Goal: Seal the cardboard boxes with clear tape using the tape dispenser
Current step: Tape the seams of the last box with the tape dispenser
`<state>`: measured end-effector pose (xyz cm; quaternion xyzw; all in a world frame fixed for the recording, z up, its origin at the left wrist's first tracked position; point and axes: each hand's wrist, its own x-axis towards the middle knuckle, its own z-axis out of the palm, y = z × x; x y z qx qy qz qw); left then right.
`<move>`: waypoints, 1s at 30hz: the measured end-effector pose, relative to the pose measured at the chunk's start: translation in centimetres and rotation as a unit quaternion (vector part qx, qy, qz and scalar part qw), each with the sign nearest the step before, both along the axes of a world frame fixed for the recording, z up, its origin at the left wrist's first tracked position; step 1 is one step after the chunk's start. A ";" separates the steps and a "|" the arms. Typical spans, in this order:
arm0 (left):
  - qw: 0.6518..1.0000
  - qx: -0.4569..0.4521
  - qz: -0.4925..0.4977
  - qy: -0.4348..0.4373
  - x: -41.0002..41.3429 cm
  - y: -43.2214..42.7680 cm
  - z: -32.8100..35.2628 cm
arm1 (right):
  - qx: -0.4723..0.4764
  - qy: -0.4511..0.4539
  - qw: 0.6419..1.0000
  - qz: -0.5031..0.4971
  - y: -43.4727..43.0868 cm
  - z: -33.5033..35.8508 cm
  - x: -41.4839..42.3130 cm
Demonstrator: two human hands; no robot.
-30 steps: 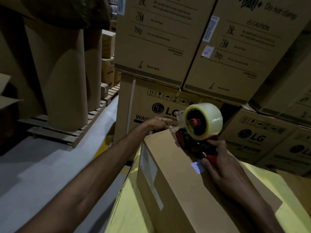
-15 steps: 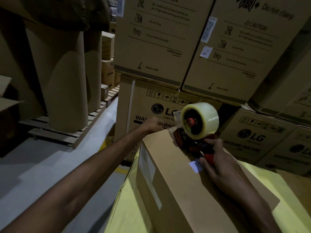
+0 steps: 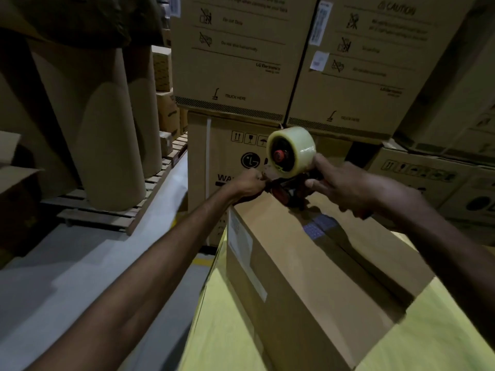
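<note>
A long brown cardboard box (image 3: 316,269) lies in front of me on a yellow surface (image 3: 222,325). Over its far end is a red tape dispenser (image 3: 290,190) carrying a roll of clear tape (image 3: 294,151). My right hand (image 3: 345,186) grips the dispenser's handle from the right, lifted a little off the box top. My left hand (image 3: 249,183) is at the dispenser's front, its fingers curled and pinching the tape end there. A small bluish label (image 3: 318,227) sits on the box top under the dispenser.
Tall stacks of large printed cartons (image 3: 241,62) rise straight ahead and to the right. Big brown paper rolls (image 3: 107,145) stand on a wooden pallet (image 3: 120,207) at the left. A pale floor aisle (image 3: 80,263) runs between the pallet and the box.
The dispenser has lifted off the box top and tilted up. My left hand has moved from the box's far corner to the dispenser's front and taken hold of the tape end.
</note>
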<state>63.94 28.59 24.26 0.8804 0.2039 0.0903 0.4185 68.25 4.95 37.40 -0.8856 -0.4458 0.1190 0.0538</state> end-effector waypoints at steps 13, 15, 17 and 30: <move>0.999 -0.033 0.000 -0.003 -0.6 0.1 -0.5 | -0.201 -0.027 0.978 0.039 5.8 4.2 1.8; 0.999 -0.036 0.008 -0.010 -1.0 0.3 -0.7 | -0.202 -0.014 0.978 0.039 5.0 3.8 1.4; 0.998 -0.054 0.006 -0.006 -1.0 1.0 -1.2 | -0.202 -0.012 0.978 0.042 3.9 3.4 1.0; 0.993 -0.113 -0.027 -0.026 -1.1 1.8 -3.2 | -0.239 -0.053 0.968 0.060 -1.3 4.6 -1.5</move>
